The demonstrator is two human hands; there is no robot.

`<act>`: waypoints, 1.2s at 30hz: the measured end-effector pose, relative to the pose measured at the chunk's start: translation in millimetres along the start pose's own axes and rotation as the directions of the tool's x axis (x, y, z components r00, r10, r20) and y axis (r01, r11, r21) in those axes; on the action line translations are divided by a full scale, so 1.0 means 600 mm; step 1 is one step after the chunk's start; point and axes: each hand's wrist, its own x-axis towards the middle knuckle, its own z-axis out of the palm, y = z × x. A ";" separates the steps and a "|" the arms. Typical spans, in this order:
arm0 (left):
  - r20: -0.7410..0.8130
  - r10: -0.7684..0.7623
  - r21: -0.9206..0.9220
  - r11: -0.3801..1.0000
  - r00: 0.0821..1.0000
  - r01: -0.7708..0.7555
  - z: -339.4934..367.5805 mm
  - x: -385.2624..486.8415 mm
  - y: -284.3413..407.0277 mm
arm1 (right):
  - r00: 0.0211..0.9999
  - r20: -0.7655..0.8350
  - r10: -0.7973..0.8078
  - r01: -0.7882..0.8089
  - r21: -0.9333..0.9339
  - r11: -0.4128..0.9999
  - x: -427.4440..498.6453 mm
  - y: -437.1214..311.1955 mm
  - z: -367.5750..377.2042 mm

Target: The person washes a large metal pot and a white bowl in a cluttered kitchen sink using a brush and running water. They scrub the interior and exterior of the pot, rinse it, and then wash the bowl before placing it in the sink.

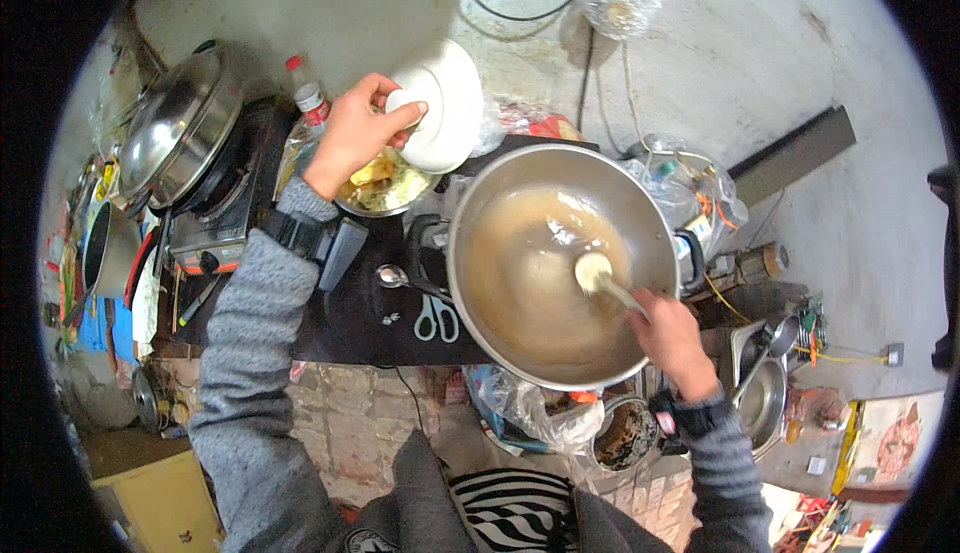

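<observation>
My left hand (pixel 366 129) grips the knob of a white lid (pixel 455 95), which is tilted up with its broad face showing. Beneath it, partly hidden by my hand and the lid, a metal bowl (pixel 401 191) holds yellowish food. In my right hand (pixel 671 337) is the handle of a pale, round-headed brush (pixel 594 271). The brush's head is down inside a large two-handled steel wok (pixel 564 149), in cloudy brownish liquid (pixel 529 283). Motion blurs the liquid, so its depth is hard to judge.
Grey-handled scissors (pixel 436 319) and a spoon (pixel 391 276) lie left of the wok on the black tabletop (pixel 337 328). Farther left, a lidded steel pot (pixel 176 129) sits on a portable stove (pixel 214 230), near a knife (pixel 199 301). Below the wok stands a dirty bucket (pixel 624 433).
</observation>
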 end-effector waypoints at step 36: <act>0.154 -0.521 -0.054 0.844 0.840 0.534 0.308 -0.133 0.065 | 0.857 -0.491 -0.153 0.227 0.093 0.970 -0.094 -0.013 -0.004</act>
